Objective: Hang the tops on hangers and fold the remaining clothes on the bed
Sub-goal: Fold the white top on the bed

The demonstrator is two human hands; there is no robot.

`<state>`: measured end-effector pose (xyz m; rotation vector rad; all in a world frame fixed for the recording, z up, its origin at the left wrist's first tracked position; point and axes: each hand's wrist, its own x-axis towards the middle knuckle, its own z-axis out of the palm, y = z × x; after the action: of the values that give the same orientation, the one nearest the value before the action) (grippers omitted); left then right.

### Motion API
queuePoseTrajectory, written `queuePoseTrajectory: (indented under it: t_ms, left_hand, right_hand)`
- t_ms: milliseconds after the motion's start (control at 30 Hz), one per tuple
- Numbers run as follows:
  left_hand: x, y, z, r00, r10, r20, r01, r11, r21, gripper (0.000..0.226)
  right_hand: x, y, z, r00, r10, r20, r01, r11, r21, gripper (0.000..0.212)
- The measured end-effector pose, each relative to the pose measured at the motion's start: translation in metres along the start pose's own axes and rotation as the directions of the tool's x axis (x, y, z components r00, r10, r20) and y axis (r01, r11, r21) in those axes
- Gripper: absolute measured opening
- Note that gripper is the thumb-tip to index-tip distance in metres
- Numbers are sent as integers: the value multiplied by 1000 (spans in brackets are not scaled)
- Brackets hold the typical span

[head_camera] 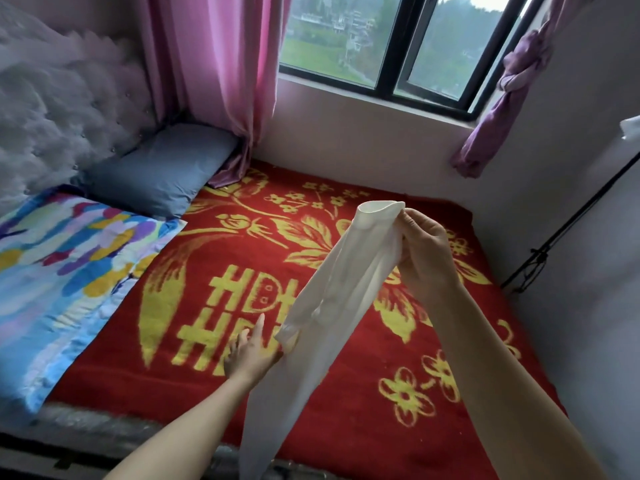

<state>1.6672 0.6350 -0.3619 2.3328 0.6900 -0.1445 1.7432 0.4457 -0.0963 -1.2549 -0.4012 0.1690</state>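
The right hand [426, 251] pinches the top of a long white cloth garment [346, 271], held above the red, yellow-flowered bed blanket [242, 393]. The left hand [251, 353], fingers straight, touches its lower fold.

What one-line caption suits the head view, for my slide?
The right hand pinches a white garment up over the red blanket; the open left hand touches it lower down.

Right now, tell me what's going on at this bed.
A person holds a long white garment up over the red floral blanket. The right hand pinches its top end; the left hand, fingers straight, touches it lower down. It hangs loose, not yet laid down.
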Motion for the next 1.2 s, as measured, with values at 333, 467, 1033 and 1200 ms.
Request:
queuePoseTrajectory:
  t_ms: [333,467,1033,1200]
  left_hand:
    - [4,21,39,983,176,-44,-180,923,-341,73]
    - [8,-3,17,934,228,-275,-329,849,-413,71]
    - [2,-12,-64,949,-82,-303,-157,713,-684,25]
    - [14,-18,-59,946,-89,-312,-142,752,-643,24]
  right_hand:
    - [5,-4,-23,994,29,-110,-38,996,-81,35]
    - [11,4,-64,947,2,-320,-82,968,-238,31]
    - [5,151,-188,776,342,-530,-567,746,-349,22]
    - [5,170,-191,789,437,-431,-608,658,-445,26]
